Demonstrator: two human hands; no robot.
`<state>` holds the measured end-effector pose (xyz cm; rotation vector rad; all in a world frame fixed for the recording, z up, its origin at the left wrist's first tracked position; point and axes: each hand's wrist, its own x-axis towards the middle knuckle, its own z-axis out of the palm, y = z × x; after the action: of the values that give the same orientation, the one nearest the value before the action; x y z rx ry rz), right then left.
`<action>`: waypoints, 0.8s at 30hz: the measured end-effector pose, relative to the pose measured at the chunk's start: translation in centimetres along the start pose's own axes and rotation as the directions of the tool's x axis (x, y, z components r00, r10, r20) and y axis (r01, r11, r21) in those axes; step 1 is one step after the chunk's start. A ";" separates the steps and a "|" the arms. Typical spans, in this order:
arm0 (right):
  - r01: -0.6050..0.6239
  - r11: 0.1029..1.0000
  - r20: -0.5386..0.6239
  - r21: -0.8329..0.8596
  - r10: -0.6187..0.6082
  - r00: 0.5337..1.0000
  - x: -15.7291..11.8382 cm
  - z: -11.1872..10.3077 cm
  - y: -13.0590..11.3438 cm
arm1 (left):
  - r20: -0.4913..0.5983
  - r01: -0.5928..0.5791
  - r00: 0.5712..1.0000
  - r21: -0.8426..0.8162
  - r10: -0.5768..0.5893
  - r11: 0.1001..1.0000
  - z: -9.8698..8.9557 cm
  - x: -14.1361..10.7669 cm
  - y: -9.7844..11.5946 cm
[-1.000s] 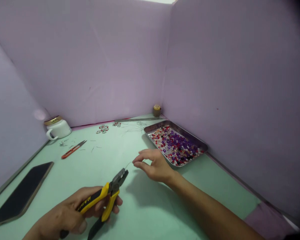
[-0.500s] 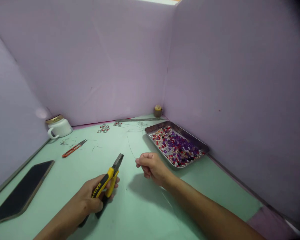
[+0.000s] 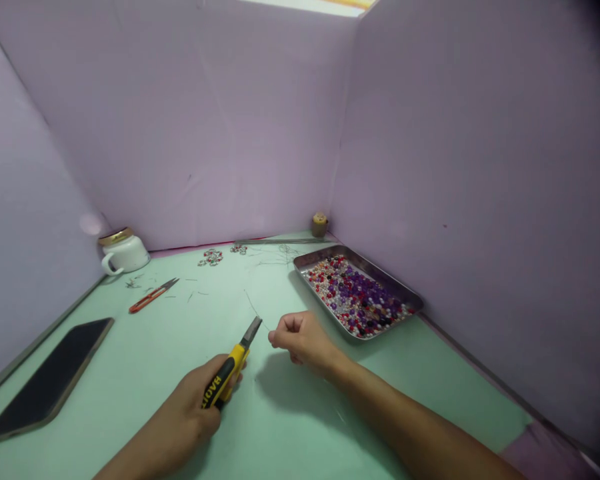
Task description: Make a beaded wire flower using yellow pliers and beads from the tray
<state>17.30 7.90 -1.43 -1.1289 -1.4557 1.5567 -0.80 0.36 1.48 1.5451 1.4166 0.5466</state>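
My left hand (image 3: 207, 400) is wrapped round yellow-and-black pliers (image 3: 237, 353), whose metal jaws point up and to the right. A thin wire (image 3: 251, 302) runs past the tip of the jaws, which meet it partway along; whether they grip it I cannot tell. The wire's lower end is pinched between the thumb and forefinger of my right hand (image 3: 303, 340). Just behind and right of that hand lies a metal tray (image 3: 325, 308) of loose purple, red, white and black beads (image 3: 357, 290).
Orange-handled thread snips (image 3: 154, 295) and short wire offcuts lie at the left, near a white lidded mug (image 3: 126, 255) and a dark phone-like slab (image 3: 50, 377). Beaded rings (image 3: 213, 257), loose wires (image 3: 283, 253) and a small yellow-topped figure (image 3: 319, 225) stand along the back wall.
The pliers have moved right and up, and their jaws now meet the wire. Their handles have closed together. My right hand still pinches the wire, slightly lower in view.
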 end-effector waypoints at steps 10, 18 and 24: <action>0.038 0.996 0.054 -0.077 -0.034 0.998 0.0 -0.2 0.2 | -0.012 -0.032 0.999 0.110 0.034 0.993 0.2 0.4 -0.7; 0.066 0.987 0.065 -0.150 -0.056 0.996 -0.4 0.2 0.9 | -0.454 0.121 0.873 -0.155 -0.179 0.980 -4.5 0.9 -2.5; 0.049 0.999 -0.040 -0.022 -0.050 0.998 0.0 -0.3 0.2 | -0.078 0.027 0.996 -0.134 -0.038 0.991 -2.8 -0.1 -1.5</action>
<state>17.58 8.03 -1.60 -1.1217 -1.4656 1.4797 -3.88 1.02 1.53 1.4057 1.4337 0.6767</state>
